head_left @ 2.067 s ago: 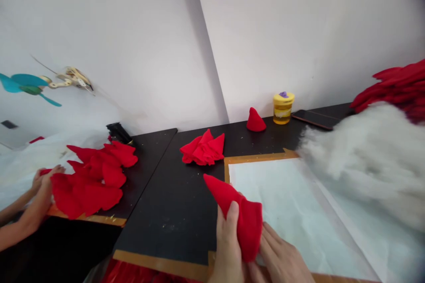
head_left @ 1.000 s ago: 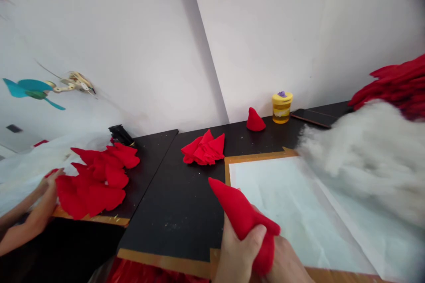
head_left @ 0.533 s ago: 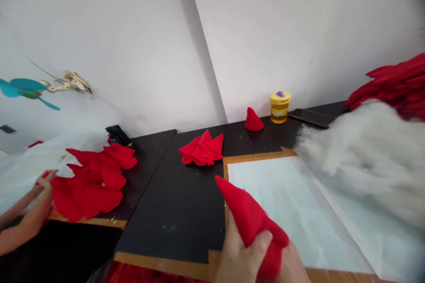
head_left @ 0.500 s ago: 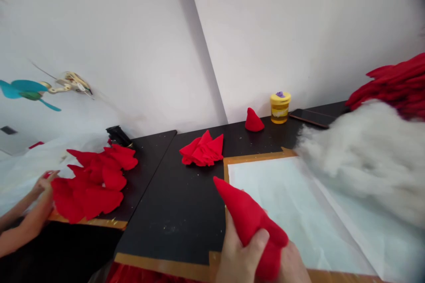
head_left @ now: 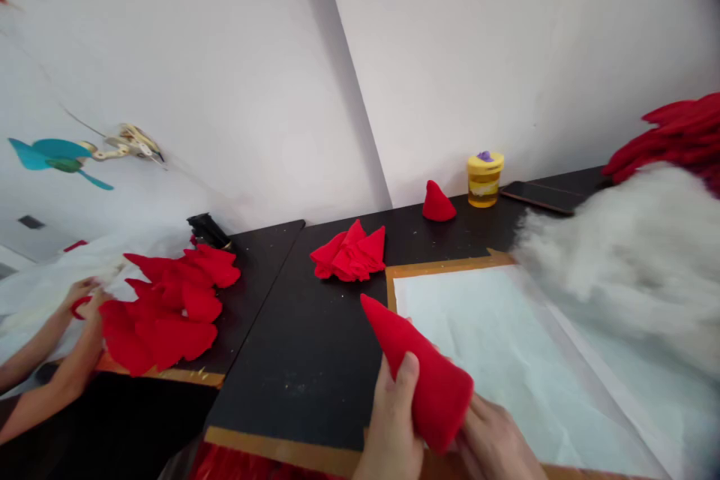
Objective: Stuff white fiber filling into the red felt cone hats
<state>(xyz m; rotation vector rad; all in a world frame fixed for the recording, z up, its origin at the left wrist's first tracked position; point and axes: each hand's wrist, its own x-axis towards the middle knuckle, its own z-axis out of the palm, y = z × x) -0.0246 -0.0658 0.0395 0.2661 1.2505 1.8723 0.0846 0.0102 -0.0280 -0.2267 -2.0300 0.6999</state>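
Red felt cone held in my two hands

At the bottom of the frame, right of centre, my left hand [head_left: 394,409] has its grip closed round the red felt cone [head_left: 430,382], thumb on top. The cone tilts, tip to the upper left, wide end to the lower right. My right hand [head_left: 498,435] is at that wide end; its fingers are partly hidden, so I cannot tell how firmly it grips.

Below the bench [head_left: 292,360] edge, red material [head_left: 247,465] shows. Just beyond my hands, a white sheet [head_left: 478,337] lies within brown tape [head_left: 444,267]. White stuffing [head_left: 635,255] is heaped at the right, and a folded red pile [head_left: 349,253] sits near the centre. At the left, another person's hands [head_left: 87,298] hold a red piece beside a larger red pile [head_left: 163,311].

Along the back stand a small red cone [head_left: 438,204] and a yellow-lidded tub [head_left: 484,181], with a dark phone [head_left: 538,197] lying just right of the tub. A red heap [head_left: 675,139] rises behind the stuffing. On the wall [head_left: 236,90], upper left, is a teal-bladed fan [head_left: 61,157].
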